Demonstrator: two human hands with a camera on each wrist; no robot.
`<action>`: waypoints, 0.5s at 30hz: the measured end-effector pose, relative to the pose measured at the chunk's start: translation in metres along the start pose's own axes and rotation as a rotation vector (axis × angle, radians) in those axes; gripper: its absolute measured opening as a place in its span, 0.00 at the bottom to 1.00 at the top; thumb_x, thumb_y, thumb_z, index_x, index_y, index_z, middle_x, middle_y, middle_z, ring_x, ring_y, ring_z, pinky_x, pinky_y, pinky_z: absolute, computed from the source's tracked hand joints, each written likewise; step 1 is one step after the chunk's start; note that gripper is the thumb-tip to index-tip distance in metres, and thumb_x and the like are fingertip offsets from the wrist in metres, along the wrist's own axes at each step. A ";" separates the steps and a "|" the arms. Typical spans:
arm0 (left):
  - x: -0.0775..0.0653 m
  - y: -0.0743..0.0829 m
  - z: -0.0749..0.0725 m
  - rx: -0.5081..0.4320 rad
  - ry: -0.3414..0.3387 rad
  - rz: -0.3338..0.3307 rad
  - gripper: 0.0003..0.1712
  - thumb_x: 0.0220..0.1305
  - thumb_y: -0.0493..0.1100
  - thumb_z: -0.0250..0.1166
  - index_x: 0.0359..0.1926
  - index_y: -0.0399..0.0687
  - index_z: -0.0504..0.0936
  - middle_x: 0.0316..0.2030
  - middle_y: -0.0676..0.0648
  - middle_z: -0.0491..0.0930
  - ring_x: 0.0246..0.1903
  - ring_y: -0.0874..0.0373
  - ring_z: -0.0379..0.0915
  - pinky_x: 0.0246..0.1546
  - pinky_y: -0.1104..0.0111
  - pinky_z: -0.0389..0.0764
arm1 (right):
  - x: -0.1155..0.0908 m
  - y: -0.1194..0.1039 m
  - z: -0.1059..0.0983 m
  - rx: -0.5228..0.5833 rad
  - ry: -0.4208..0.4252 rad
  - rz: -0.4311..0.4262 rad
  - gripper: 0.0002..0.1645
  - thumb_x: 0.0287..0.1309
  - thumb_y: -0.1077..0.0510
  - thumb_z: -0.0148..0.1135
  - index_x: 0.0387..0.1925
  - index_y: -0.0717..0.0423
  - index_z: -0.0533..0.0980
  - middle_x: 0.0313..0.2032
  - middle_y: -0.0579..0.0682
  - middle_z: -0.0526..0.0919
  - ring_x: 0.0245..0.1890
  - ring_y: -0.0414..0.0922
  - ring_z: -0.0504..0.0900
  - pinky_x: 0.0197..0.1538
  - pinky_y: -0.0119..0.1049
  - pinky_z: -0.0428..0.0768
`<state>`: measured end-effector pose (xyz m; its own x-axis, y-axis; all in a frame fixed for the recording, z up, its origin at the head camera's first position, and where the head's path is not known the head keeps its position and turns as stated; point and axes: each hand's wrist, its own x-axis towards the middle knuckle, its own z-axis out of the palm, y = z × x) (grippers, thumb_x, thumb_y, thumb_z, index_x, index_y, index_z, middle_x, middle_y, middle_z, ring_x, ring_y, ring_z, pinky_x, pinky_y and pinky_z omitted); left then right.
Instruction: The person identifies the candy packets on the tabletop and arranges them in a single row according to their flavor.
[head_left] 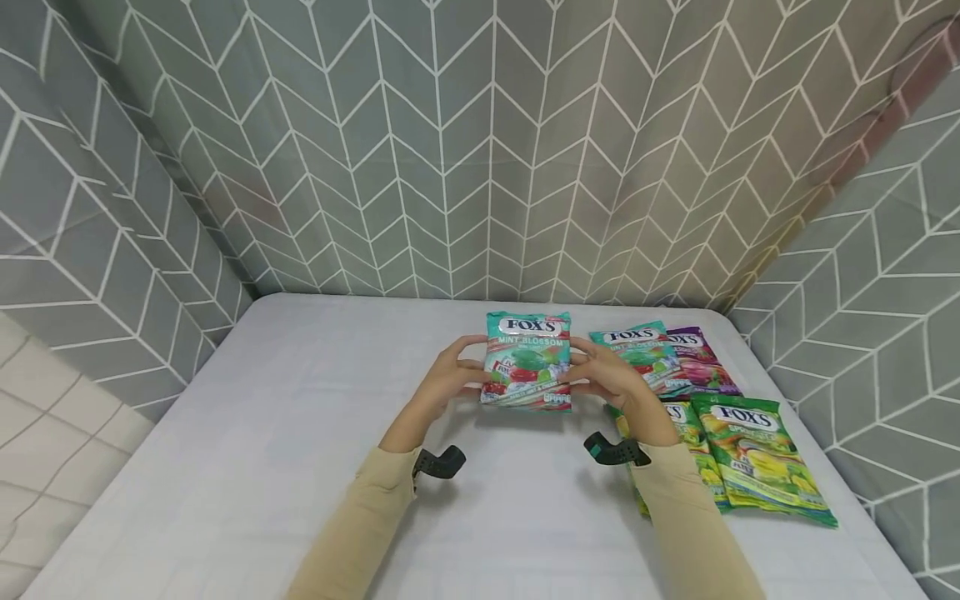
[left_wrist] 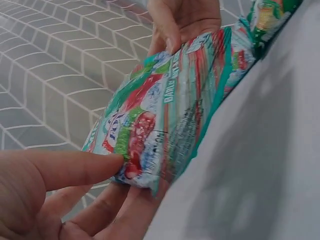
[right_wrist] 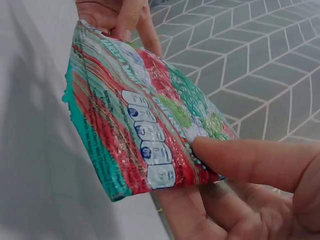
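A teal Fox's Mint Blossom candy bag (head_left: 527, 362) is held upright between both hands over the white table, its printed front facing the head camera. My left hand (head_left: 447, 375) pinches its left side, with the thumb (left_wrist: 85, 170) on the front and the fingers behind. At the opposite edge my right hand (head_left: 606, 375) grips the same bag, its thumb (right_wrist: 250, 160) pressed on the front near the nutrition icons. The bag's lower edge shows a shadow on the table beneath it.
Right of the hands lie a second mint bag (head_left: 645, 358), a purple bag (head_left: 701, 358) and yellow-green bags (head_left: 761, 454), partly overlapping; the right forearm covers part of one. The white table (head_left: 247, 467) meets patterned grey curtains (head_left: 465, 150) at the back and sides.
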<state>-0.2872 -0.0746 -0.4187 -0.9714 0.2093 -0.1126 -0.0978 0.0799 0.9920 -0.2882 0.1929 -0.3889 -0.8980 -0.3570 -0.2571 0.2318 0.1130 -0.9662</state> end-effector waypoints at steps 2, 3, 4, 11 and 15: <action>-0.003 0.002 -0.003 0.020 0.004 0.006 0.38 0.58 0.29 0.65 0.69 0.53 0.66 0.46 0.37 0.79 0.43 0.47 0.79 0.42 0.55 0.82 | -0.002 -0.002 0.004 -0.004 -0.017 -0.028 0.53 0.59 0.72 0.58 0.76 0.58 0.38 0.69 0.71 0.53 0.56 0.55 0.75 0.54 0.46 0.76; -0.005 0.004 -0.004 0.030 0.005 0.007 0.39 0.58 0.29 0.65 0.69 0.53 0.66 0.46 0.37 0.80 0.43 0.48 0.79 0.41 0.56 0.82 | -0.004 -0.003 0.006 -0.014 -0.019 -0.038 0.53 0.59 0.71 0.58 0.76 0.57 0.38 0.68 0.71 0.55 0.55 0.54 0.76 0.54 0.46 0.76; -0.007 0.004 -0.005 0.037 0.003 0.007 0.40 0.58 0.29 0.65 0.70 0.53 0.65 0.45 0.38 0.80 0.43 0.48 0.79 0.41 0.56 0.82 | -0.005 -0.004 0.008 -0.015 -0.018 -0.041 0.53 0.59 0.71 0.59 0.76 0.56 0.38 0.67 0.71 0.58 0.54 0.53 0.77 0.54 0.46 0.76; -0.018 0.012 -0.008 0.070 -0.043 0.080 0.40 0.58 0.30 0.65 0.70 0.50 0.63 0.45 0.38 0.81 0.39 0.48 0.81 0.39 0.58 0.83 | -0.012 -0.005 0.014 -0.073 -0.018 -0.093 0.47 0.60 0.71 0.58 0.74 0.63 0.45 0.63 0.68 0.67 0.53 0.51 0.79 0.53 0.45 0.77; -0.021 0.014 -0.010 0.049 -0.042 0.104 0.40 0.57 0.28 0.64 0.69 0.52 0.64 0.44 0.38 0.82 0.38 0.47 0.82 0.39 0.57 0.82 | -0.013 -0.007 0.017 -0.100 -0.018 -0.136 0.41 0.59 0.70 0.59 0.72 0.65 0.54 0.59 0.64 0.73 0.51 0.50 0.81 0.52 0.45 0.78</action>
<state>-0.2708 -0.0880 -0.4015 -0.9656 0.2599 -0.0122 0.0151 0.1027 0.9946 -0.2715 0.1806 -0.3792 -0.9115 -0.3917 -0.1255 0.0696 0.1538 -0.9856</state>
